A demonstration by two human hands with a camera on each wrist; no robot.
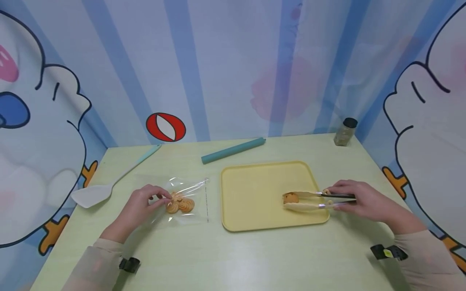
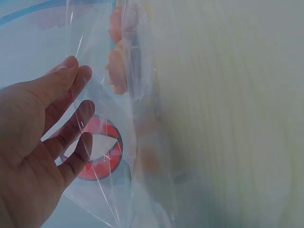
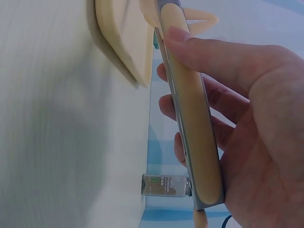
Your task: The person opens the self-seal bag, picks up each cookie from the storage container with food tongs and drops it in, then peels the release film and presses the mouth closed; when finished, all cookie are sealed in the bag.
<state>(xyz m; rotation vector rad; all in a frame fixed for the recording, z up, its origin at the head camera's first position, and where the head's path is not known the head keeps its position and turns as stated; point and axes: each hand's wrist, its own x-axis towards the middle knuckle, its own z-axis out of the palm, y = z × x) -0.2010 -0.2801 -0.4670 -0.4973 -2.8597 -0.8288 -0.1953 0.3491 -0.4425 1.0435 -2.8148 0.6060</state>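
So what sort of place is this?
Probably a staged tabletop for food handling rather than a working kitchen: a cartoon-printed backdrop stands along the back and sides of a pale table, where a spatula and a clear bag of cookies lie.

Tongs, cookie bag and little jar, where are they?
Tongs (image 3: 194, 123), right wrist view: middle of the handle.
Cookie bag (image 1: 200, 199), head view: clear plastic, right side.
Little jar (image 1: 344, 135), head view: body, below the black lid.

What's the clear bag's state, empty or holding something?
Holding something: cookies show through the clear bag in the head and left wrist views. Cannot tell whether its mouth is open.
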